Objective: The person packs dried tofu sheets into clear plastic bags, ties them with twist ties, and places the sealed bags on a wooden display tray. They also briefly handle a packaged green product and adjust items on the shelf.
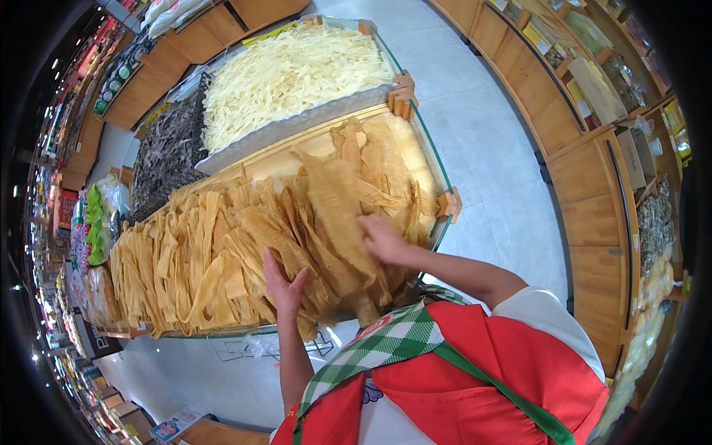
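Observation:
A long pile of tan, wrinkled dried sheets (208,278), which look like tofu skin, fills the display bin before me. My left hand (285,286) is at the front of the pile, thumb apart from the fingers, with nothing seen in it. Farther right, my right hand (382,238) has its fingers curled at the edge of a broad brown sheet (336,206). Motion blurs that sheet, and its fingertip contact is partly hidden. More sheets (372,156) lie loosely toward the bin's right end, where the pale wooden base (411,142) shows.
Glass panels with wooden corner blocks (448,204) edge the bin. Behind it lie pale dried strips (300,72) in a bin and dark dried pieces (167,150) at left. Grey tiled floor (473,122) separates the stand from wooden cabinets (592,206) on the right.

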`<move>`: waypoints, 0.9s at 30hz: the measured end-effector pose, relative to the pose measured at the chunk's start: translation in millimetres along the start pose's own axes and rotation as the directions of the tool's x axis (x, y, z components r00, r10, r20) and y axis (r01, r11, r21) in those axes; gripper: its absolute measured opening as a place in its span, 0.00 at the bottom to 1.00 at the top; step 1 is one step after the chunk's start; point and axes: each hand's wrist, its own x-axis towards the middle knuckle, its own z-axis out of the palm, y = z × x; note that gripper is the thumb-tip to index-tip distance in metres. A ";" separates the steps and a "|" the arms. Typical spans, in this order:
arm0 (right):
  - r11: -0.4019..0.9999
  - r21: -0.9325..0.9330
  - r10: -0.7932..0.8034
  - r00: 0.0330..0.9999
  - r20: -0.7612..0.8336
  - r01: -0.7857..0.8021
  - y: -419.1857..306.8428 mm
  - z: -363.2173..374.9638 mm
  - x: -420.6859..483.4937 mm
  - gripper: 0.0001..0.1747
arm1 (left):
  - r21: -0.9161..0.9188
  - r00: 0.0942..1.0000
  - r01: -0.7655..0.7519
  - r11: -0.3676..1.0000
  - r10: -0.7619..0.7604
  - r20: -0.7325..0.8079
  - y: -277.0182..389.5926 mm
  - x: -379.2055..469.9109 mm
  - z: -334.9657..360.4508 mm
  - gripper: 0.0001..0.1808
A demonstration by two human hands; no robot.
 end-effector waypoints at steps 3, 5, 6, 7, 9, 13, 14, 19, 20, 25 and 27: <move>0.980 -0.181 0.044 0.983 -0.179 -0.077 44.5 -39.2 -8.8 0.31 | 0.218 0.989 0.149 0.965 -0.148 -0.019 23.2 -7.4 -6.7 0.61; 0.931 -0.312 0.086 0.942 -0.323 -0.192 71.0 -66.1 1.0 0.35 | 0.490 0.967 0.253 0.834 -0.210 -0.142 30.1 -14.6 -7.7 0.65; 0.915 -0.252 0.227 0.917 -0.327 -0.316 81.6 -76.7 9.2 0.38 | 0.414 0.931 0.365 0.834 -0.335 -0.145 27.3 -14.4 -9.4 0.66; 0.891 -0.199 0.324 0.879 -0.350 -0.408 89.4 -83.8 19.6 0.42 | 0.347 0.911 0.412 0.842 -0.376 -0.169 21.5 -14.0 -10.4 0.67; 0.819 -0.012 0.568 0.812 -0.134 -0.574 98.8 -93.4 44.3 0.49 | 0.119 0.892 0.441 0.890 -0.419 -0.171 -0.8 -6.0 -11.9 0.68; 0.501 0.446 0.644 0.664 0.380 -0.742 72.1 -74.1 71.9 0.65 | -0.370 0.892 0.417 0.830 -0.453 -0.010 -39.1 0.4 -11.2 0.67; 0.393 0.488 0.586 0.621 0.521 -0.779 55.3 -62.4 77.2 0.67 | -0.428 0.881 0.442 0.788 -0.471 0.042 -43.6 0.4 -11.8 0.66; 0.616 0.661 0.134 0.883 0.449 -0.429 -57.8 6.2 74.8 0.65 | -0.700 0.860 0.490 0.520 -0.419 0.291 -50.8 -3.1 -27.2 0.54; 0.652 0.711 0.046 0.949 0.312 -0.265 -83.7 25.9 72.6 0.63 | -0.717 0.853 0.503 0.482 -0.410 0.322 -53.8 -4.9 -32.0 0.52; 0.858 0.456 0.092 0.945 0.314 -0.235 -130.0 79.3 61.9 0.62 | -0.833 0.903 0.419 0.362 -0.262 0.340 -74.2 -11.4 -53.0 0.49; 0.818 0.523 0.116 0.958 0.261 -0.241 -120.0 81.0 56.7 0.62 | -0.793 0.900 0.426 0.436 -0.298 0.319 -74.5 -12.1 -50.8 0.50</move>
